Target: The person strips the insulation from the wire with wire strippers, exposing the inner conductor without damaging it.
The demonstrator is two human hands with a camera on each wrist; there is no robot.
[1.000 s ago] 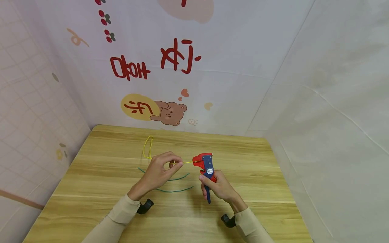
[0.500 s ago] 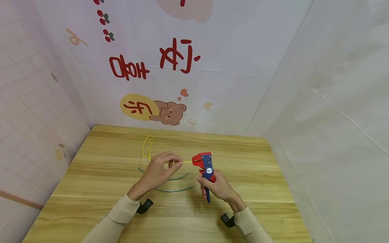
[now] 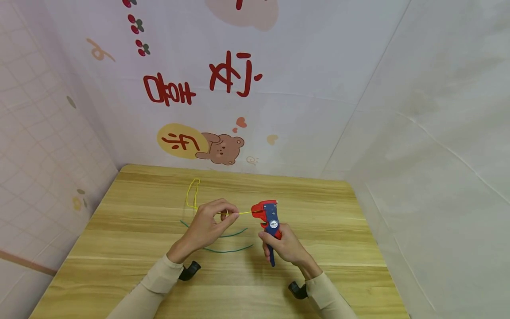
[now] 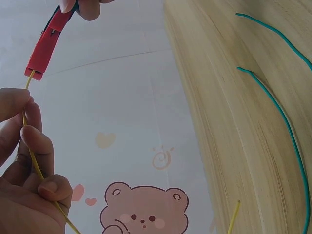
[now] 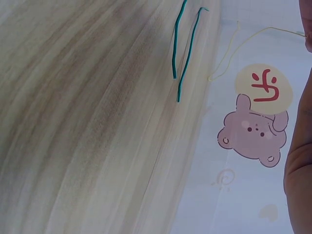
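Note:
A yellow wire [image 3: 245,212] runs from my left hand [image 3: 211,223] into the red head of a wire stripper [image 3: 272,221]. Thumb and fingertips of that hand pinch the wire a short way from the tool. In the left wrist view, the yellow wire [image 4: 36,163] passes between the fingers and its end enters the red jaws. My right hand [image 3: 288,243] grips the stripper's blue and red handles, thumb on the near side. Beyond the left hand, the rest of the wire bends into a long loop. The wire's tip inside the jaws is hidden.
Two green wires [image 3: 231,251] lie on the wooden table [image 3: 318,212] below the left hand, partly hidden by it. Black curved pieces [image 3: 190,270] sit at both wrists. Printed white cloth walls [image 3: 303,110] stand behind and at the sides of the table.
The stripper and right hand have shifted very slightly left in the head view, much as the whole scene has. Both hands keep the same holds, and the wire stays in the jaws.

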